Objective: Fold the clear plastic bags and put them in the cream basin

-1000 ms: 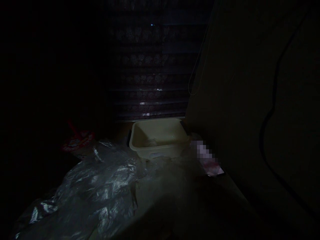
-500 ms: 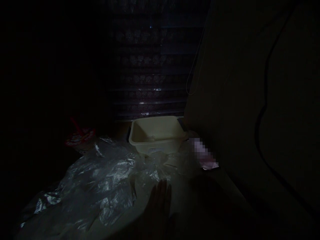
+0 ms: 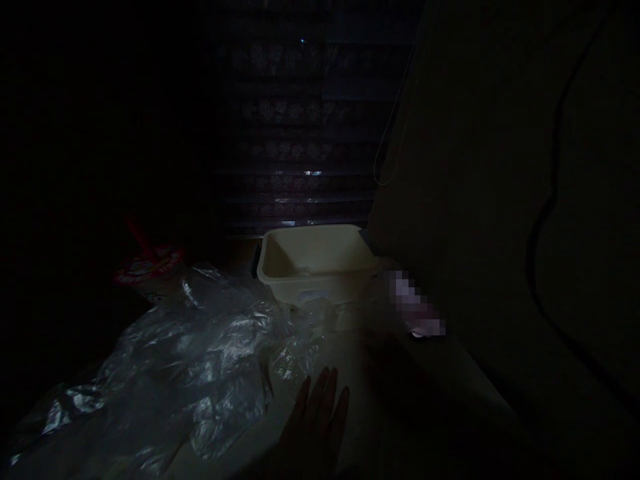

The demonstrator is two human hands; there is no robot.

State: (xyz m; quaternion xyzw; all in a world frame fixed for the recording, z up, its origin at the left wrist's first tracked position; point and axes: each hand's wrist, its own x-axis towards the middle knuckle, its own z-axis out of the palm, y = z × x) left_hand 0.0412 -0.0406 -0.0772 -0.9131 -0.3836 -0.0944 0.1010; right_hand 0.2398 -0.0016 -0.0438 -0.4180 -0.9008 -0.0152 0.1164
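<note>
The scene is very dark. My left hand (image 3: pixel 317 420) reaches in from the bottom middle with its fingers stretched out and apart, palm down and holding nothing. It hovers over or rests on a pale surface (image 3: pixel 350 347), right beside the edge of a crumpled clear plastic sheet (image 3: pixel 210 360). Beyond the sheet stands a cream plastic tub (image 3: pixel 315 260), which looks open on top. My right hand is out of view.
A red and white cup with a red straw (image 3: pixel 147 267) stands at the left. A window blind (image 3: pixel 300 133) with a hanging cord (image 3: pixel 387 160) is behind the tub. A dark wall with a black cable (image 3: pixel 543 220) fills the right side.
My left hand came into view from the bottom edge and moved forward, and its fingers spread. The camera shifted slightly; the tub and plastic sheet stay in place.
</note>
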